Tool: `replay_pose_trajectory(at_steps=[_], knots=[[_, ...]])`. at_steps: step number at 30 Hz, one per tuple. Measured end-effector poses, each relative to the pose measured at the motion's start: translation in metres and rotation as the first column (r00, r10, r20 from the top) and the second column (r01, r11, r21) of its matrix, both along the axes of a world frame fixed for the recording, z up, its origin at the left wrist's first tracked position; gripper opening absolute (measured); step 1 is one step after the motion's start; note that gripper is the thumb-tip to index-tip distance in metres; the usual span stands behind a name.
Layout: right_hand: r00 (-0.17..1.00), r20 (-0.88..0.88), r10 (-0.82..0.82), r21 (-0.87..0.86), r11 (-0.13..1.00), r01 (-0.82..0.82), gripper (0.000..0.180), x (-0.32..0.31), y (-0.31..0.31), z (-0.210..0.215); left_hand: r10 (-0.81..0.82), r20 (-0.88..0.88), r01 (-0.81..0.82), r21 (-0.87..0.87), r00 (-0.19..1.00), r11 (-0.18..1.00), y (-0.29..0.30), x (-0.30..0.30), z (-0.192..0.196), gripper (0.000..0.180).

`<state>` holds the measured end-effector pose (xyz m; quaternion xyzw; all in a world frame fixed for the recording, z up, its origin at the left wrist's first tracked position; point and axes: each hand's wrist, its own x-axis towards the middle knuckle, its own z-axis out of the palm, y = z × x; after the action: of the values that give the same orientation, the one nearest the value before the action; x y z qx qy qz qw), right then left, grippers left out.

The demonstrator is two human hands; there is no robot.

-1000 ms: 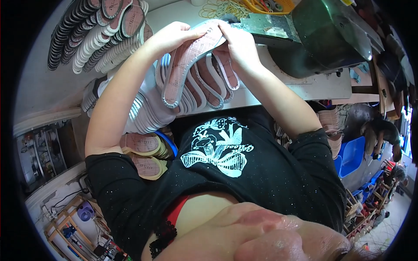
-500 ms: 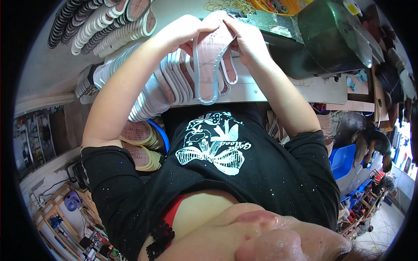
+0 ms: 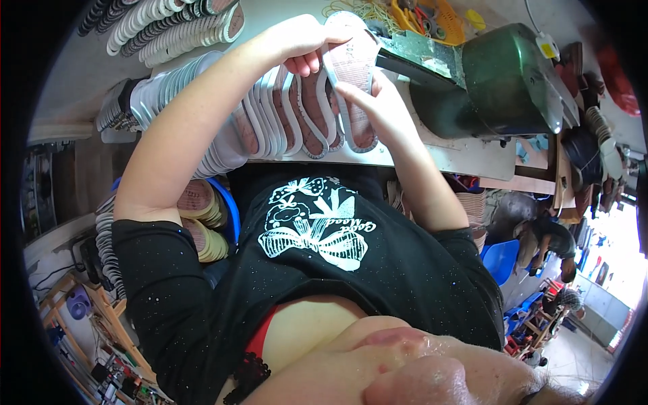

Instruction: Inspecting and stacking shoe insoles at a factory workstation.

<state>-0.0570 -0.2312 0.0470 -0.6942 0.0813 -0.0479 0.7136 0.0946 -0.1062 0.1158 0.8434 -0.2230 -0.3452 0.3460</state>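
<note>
Both hands hold one insole [image 3: 354, 57], pinkish brown on its face with a pale rim, above a row of similar ones. My left hand [image 3: 300, 42] pinches its upper left edge, thumb on the face and the other fingers curled below. Around its right side closes my right hand [image 3: 385, 104], thumb lying across the middle of the face; the fingers behind are hidden. Just left of the held piece, a row of pale-edged insoles [image 3: 270, 118] stands packed along the table's near edge, partly covered by my left forearm.
A dark green machine [image 3: 503, 84] stands on the table [image 3: 445, 152] at the right. Beyond it sit a yellow basket [image 3: 445, 20] and loose yellow strands [image 3: 368, 8]. More stacked soles [image 3: 182, 30] lie far left. A blue chair [image 3: 501, 260] and people are off to the right.
The insole has shifted right and tilted the other way. My right hand has slid down from its top end to its side, thumb now across the face. The whole view has shifted slightly.
</note>
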Motion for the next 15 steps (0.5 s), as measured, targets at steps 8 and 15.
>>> replay_pose_trajectory(at_steps=[8,15], knots=[[0.982,-0.148,0.115,0.235,0.969,-0.078,0.027,-0.005,-0.004,0.022,-0.035,0.006,0.035,0.014,0.999,0.999,0.001,0.009,0.006,0.06],[0.969,-0.144,0.202,0.259,0.953,-0.16,0.025,0.009,-0.013,0.024,-0.04,-0.081,0.039,-0.014,0.996,0.999,-0.003,0.022,-0.005,0.052]])
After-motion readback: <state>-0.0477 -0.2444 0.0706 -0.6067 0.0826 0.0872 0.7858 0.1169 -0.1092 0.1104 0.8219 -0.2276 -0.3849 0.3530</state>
